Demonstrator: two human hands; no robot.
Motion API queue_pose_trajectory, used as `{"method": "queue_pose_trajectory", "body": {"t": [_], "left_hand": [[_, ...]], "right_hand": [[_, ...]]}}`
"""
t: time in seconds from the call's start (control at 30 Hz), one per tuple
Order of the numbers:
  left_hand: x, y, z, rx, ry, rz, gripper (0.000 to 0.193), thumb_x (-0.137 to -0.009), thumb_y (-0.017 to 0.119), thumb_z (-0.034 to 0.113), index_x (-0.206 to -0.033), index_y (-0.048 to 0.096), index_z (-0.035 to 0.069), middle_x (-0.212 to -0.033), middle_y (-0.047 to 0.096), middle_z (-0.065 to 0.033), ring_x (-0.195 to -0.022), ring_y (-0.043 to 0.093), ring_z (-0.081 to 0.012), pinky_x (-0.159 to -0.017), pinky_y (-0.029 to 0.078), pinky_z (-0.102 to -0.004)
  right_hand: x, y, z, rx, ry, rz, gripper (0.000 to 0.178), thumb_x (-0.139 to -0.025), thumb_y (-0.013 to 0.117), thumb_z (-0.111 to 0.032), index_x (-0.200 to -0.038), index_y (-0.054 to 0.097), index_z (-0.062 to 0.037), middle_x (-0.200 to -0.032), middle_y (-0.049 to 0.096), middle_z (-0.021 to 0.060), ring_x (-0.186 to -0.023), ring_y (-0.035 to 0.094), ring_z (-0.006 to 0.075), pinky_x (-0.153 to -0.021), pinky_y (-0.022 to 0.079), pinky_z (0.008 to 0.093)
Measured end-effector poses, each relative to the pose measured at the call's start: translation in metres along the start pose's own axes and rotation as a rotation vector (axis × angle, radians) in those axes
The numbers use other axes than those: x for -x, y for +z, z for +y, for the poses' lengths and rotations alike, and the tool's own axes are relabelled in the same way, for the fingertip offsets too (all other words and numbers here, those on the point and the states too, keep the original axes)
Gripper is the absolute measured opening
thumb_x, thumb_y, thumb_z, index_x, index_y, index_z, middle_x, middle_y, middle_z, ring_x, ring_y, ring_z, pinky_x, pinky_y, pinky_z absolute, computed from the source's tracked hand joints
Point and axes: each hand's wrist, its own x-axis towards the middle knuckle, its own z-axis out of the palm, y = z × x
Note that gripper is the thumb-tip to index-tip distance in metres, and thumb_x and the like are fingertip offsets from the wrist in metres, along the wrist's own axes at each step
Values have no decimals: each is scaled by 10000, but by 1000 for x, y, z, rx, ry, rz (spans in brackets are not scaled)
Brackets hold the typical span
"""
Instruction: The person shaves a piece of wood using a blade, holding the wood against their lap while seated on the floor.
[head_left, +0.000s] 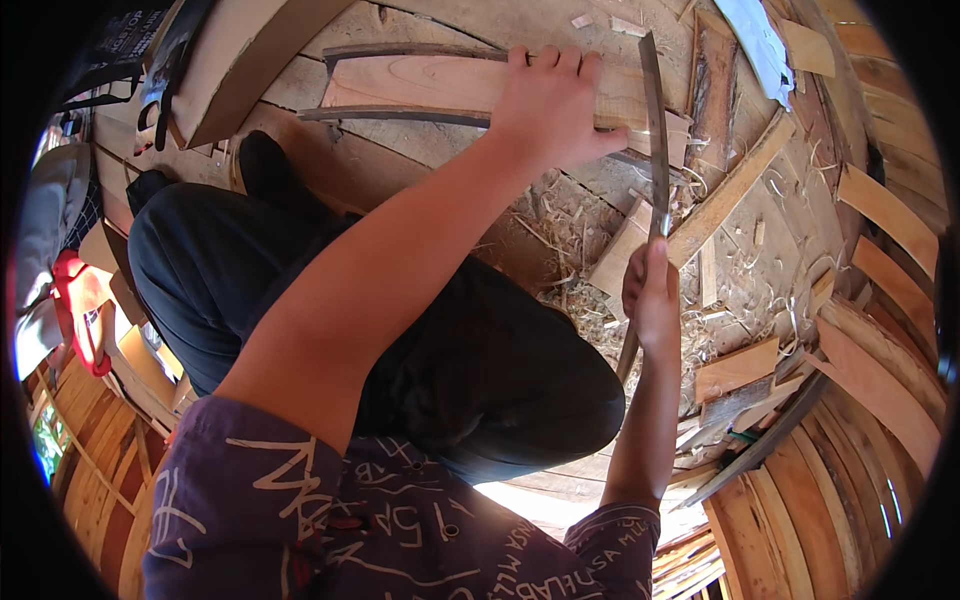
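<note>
Fingers (634, 281) of the right hand (655, 300) wrap the long knife (656, 130) by its handle; the left hand (550, 120) lies spread on the plank (410, 82).
Remotely, I see it pinkish and dark-edged on the floorboards (455, 25), blade across its right end.

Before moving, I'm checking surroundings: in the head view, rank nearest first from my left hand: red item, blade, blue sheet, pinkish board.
1. Pinkish board, under your left hand.
2. Blade, to the right.
3. Blue sheet, upper right.
4. Red item, far left.
</note>
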Motion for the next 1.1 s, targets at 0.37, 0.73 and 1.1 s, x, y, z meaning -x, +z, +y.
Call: {"method": "queue_pose_trajectory", "body": {"t": [0.37, 0.73, 1.1], "left_hand": [[0, 4, 3, -4, 32, 67, 761, -723, 672, 567, -1209, 560, -8, -1053, 619, -146, -1041, 589, -291, -937, 380, -530], [0, 4, -1, -12, 44, 64, 747, -716, 681, 571, -1196, 569, 9, -1059, 619, -149, -1029, 594, -293, -912, 391, -518], [-2, 10, 3, -2, 70, 61, 717, -712, 657, 569, -1164, 582, 17, -1051, 619, -133, -1024, 581, -270, -908, 378, -507]], "right_hand": [[-30, 6, -12, -10, -1, 16, 541, -993, 318, -608, -705, 364, -153, -530, 300, -65, -382, 236, 31, -343, 179, 212], [27, -8, -7, 42, 92, 20, 542, -1012, 329, -558, -665, 347, -142, -558, 274, -75, -463, 255, 36, -416, 178, 249], [-34, 6, -29, 24, 13, 51, 545, -1014, 331, -551, -662, 363, -137, -564, 299, -58, -468, 266, 47, -421, 185, 263]]}}
